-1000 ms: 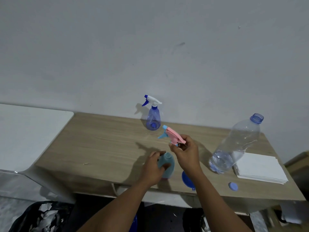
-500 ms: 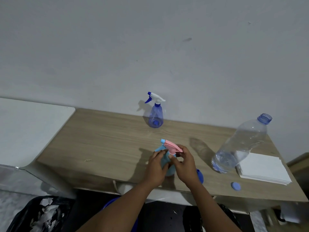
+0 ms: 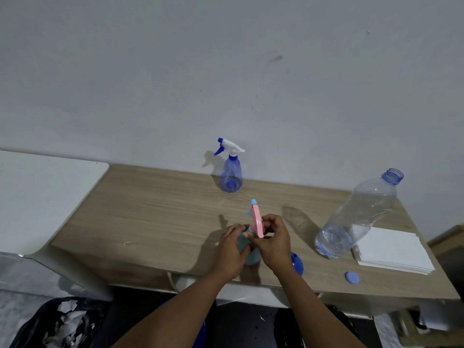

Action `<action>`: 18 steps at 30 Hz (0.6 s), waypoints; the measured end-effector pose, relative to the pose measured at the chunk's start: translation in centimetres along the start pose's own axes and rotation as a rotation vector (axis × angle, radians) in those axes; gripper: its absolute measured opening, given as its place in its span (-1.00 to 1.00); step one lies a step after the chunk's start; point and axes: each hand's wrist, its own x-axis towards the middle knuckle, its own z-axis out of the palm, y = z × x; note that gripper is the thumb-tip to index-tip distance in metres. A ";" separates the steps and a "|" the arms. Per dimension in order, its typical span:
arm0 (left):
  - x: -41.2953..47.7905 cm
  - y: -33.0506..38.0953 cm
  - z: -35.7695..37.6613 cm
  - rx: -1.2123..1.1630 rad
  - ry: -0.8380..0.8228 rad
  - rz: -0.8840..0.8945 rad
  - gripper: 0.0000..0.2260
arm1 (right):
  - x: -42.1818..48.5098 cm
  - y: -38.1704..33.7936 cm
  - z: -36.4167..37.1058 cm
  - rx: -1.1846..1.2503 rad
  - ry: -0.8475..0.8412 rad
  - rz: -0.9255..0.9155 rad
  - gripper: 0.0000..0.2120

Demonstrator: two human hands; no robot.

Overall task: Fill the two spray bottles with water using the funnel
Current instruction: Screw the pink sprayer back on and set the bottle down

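A light blue spray bottle (image 3: pixel 251 254) stands near the table's front edge, gripped around its body by my left hand (image 3: pixel 232 249). My right hand (image 3: pixel 272 241) is closed on its pink spray head (image 3: pixel 257 221), which sits on the bottle's neck with the nozzle pointing away from me. A blue funnel (image 3: pixel 297 263) lies on the table just right of my right wrist, partly hidden. A second, clear blue spray bottle (image 3: pixel 231 175) with a white and blue head stands at the back by the wall. A large clear water bottle (image 3: pixel 356 217), uncapped and partly filled, stands at the right.
A blue bottle cap (image 3: pixel 351 277) lies near the wooden table's (image 3: pixel 155 217) front edge. A stack of white paper (image 3: pixel 394 251) sits at the right end. A white surface (image 3: pixel 37 194) adjoins the table on the left, and a black bin bag (image 3: pixel 57 322) sits below.
My right hand brought the pink spray head down from above onto the light blue bottle's neck. The head has turned so its nozzle points away from me. My left hand kept hold of the bottle.
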 end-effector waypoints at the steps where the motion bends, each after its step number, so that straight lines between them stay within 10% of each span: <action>1: 0.0 0.0 0.0 -0.004 -0.012 -0.001 -0.54 | 0.0 0.0 -0.1 -0.012 -0.021 -0.011 -0.57; 18: 0.1 0.6 -0.2 -0.182 0.047 -0.033 -0.65 | -0.2 0.0 1.5 -0.037 0.044 0.036 -0.63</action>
